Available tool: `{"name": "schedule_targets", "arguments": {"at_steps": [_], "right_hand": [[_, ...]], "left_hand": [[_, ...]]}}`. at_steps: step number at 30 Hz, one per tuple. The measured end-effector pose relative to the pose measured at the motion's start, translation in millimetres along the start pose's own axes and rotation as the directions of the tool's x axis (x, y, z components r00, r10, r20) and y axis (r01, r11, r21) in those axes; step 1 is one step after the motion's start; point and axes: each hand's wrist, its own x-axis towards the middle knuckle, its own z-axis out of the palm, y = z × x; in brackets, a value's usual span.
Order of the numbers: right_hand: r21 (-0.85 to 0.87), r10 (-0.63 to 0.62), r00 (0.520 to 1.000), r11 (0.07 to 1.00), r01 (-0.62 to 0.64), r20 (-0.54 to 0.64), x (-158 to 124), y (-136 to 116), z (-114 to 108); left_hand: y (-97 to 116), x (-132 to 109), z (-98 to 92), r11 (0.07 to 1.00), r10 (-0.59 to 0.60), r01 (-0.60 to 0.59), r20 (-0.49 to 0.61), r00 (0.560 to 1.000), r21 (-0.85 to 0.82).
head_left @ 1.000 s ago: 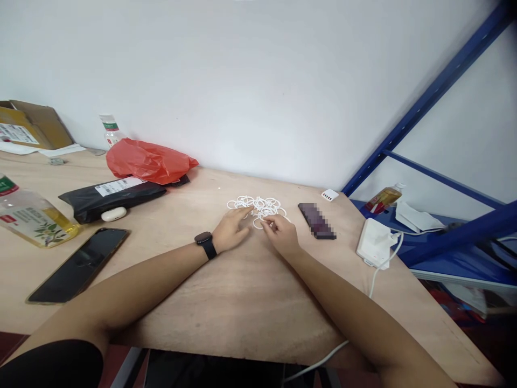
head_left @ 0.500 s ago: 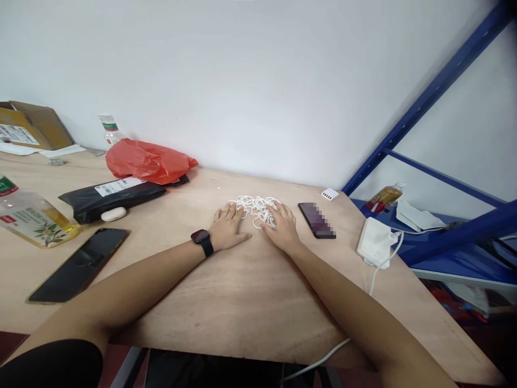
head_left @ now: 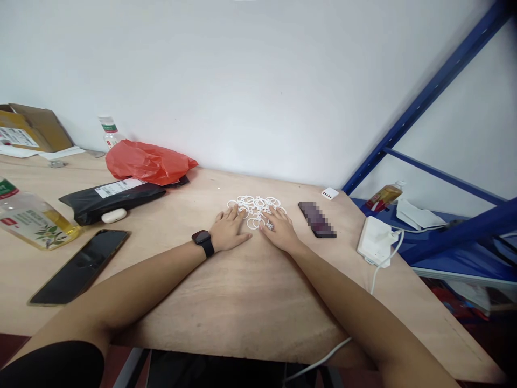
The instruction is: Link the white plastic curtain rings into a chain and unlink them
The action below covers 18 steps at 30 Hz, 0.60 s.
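A small heap of white rings (head_left: 257, 207) lies on the wooden table (head_left: 250, 302) near its far edge. My left hand (head_left: 229, 233) rests flat on the table, fingers stretched out, fingertips touching the near left side of the heap. A dark watch (head_left: 203, 242) is on that wrist. My right hand (head_left: 279, 230) lies flat too, fingers spread, with its fingertips on the near right side of the rings. Neither hand holds anything.
A dark phone (head_left: 317, 219) lies right of the rings, a white charger with cable (head_left: 375, 241) farther right. To the left are a red bag (head_left: 147, 161), a black parcel (head_left: 111, 198), a white earbud case (head_left: 113, 215), another phone (head_left: 79, 265) and a bottle (head_left: 34, 220). Blue shelving (head_left: 440, 178) stands right.
A second ago my right hand pinched at the rings and my left reached into them. Both hands have since flattened onto the table and slid slightly back toward me.
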Motion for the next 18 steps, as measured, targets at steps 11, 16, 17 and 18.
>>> {"name": "schedule_targets", "arguments": {"at_steps": [11, 16, 17, 18], "right_hand": [[-0.017, 0.005, 1.000, 1.000, -0.005, 0.027, -0.6, -4.0, -4.4], [-0.020, 0.005, 1.000, 1.000, -0.005, 0.026, -0.6, -3.2, -4.4], [-0.020, 0.004, 1.000, 1.000, -0.004, 0.025, -0.5, -3.0, -4.2], [-0.019, 0.001, 1.000, 1.000, -0.001, 0.023, -0.4, -2.9, -4.1]], "left_hand": [[3.1, -1.4, -5.7, 0.999, -0.012, 0.010, 0.062, 0.998, 0.038], [2.7, -1.5, -5.4, 0.999, -0.004, 0.002, 0.061, 0.998, 0.043], [2.9, -1.5, -5.6, 0.999, -0.003, 0.001, 0.060, 0.998, 0.044], [3.1, -1.5, -5.8, 0.999, -0.004, 0.001, 0.060, 0.998, 0.045]]}}
